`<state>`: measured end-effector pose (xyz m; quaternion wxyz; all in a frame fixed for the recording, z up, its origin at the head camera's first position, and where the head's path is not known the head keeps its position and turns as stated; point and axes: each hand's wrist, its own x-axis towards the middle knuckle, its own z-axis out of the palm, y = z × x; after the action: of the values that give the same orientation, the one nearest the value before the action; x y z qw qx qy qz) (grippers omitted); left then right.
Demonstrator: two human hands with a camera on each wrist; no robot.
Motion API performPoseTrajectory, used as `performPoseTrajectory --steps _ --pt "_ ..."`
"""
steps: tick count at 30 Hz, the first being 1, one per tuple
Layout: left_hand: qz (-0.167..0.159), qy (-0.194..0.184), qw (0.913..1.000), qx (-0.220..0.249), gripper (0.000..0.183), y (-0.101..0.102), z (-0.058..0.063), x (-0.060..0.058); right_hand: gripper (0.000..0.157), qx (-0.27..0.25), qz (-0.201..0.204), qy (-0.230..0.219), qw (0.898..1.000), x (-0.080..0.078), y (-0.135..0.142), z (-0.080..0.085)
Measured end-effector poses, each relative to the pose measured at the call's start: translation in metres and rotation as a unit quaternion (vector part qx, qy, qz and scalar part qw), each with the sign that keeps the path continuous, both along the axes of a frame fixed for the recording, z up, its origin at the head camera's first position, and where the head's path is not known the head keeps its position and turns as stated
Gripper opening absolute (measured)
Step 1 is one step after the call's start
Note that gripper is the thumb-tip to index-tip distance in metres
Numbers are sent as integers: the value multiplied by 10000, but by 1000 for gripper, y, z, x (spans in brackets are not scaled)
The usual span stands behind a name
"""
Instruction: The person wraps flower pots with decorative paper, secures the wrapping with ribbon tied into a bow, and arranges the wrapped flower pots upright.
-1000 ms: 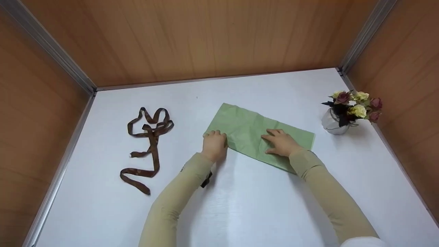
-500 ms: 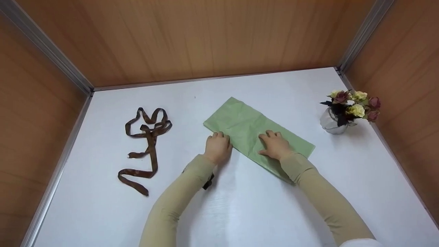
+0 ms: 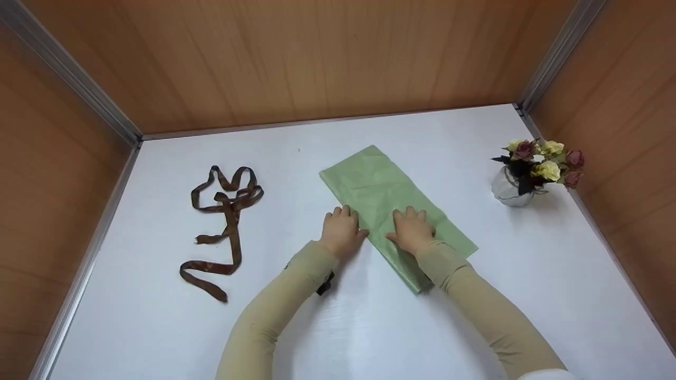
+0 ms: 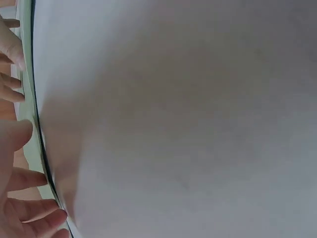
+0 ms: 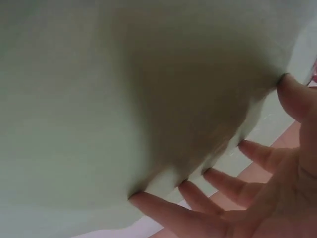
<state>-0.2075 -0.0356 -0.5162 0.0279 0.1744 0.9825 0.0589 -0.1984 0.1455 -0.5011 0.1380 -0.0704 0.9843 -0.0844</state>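
Observation:
A folded, creased sheet of green paper [image 3: 383, 184] lies slantwise on the white table, one corner pointing toward me. My left hand [image 3: 340, 230] is at its left long edge, and the left wrist view shows its fingers [image 4: 29, 179] along that edge with the thumb apart from them. On top of the paper rests my right hand [image 3: 413, 230], fingers spread. In the right wrist view its fingertips [image 5: 143, 197] press on the green surface, which dips into shadow beneath the palm.
A long brown ribbon [image 3: 231, 227] lies loosely looped on the white table [image 3: 158, 327] to the left. At the right stands a white pot [image 3: 510, 189] with yellow and dusky-pink flowers [image 3: 546, 170]. Wooden panels [image 3: 327, 58] wall the back and both sides.
The green paper has turned clockwise on the table, its far end swinging back and right, its near corner toward me. My right hand has shifted left and nearer with it; the left slid slightly right.

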Motion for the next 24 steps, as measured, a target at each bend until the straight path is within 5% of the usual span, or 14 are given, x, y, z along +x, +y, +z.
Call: performPoseTrajectory --steps 5,12,24 --pt "97 -361 9986 -367 81 3 0 1 62 91 94 114 9998 3 -7 2" --pt "55 -583 9976 -364 91 0 0 0 49 180 510 175 9984 -4 6 9" --pt "-35 -898 9958 -169 92 1 2 -1 88 -320 1193 -127 9923 -23 50 8"
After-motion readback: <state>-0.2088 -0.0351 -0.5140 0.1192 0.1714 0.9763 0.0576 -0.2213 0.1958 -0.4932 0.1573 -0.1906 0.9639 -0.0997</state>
